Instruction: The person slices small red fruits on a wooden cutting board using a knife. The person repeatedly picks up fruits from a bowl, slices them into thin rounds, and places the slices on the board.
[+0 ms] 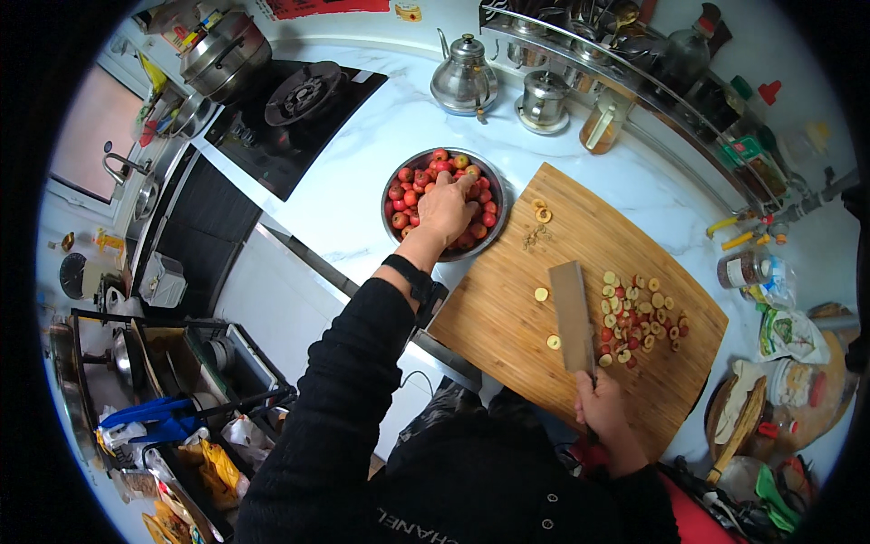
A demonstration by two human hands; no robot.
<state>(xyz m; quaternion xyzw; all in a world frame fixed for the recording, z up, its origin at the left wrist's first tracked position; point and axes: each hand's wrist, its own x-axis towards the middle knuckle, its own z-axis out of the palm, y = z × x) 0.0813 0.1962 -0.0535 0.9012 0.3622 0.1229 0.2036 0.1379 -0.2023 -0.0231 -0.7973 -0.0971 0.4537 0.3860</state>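
Observation:
My left hand (446,206) reaches into a round metal bowl (504,211) full of small red fruits (410,198); its fingers are spread among them, and whether they grip one is hidden. My right hand (601,402) is closed around the handle of a cleaver (571,314), whose broad blade lies over the wooden cutting board (496,299). Right of the blade is a pile of halved fruits (632,316). Left of it are two separate halves, one at its upper part (541,294) and one lower down (554,341). Stems and trimmed bits (537,236) lie near the board's upper left.
Behind the bowl stand a metal kettle (465,78), a lidded metal cup (544,102) on a saucer and a glass pitcher (603,126). A black gas hob (299,129) with a steamer pot (228,58) is at the upper left. Jars and bags line the right side.

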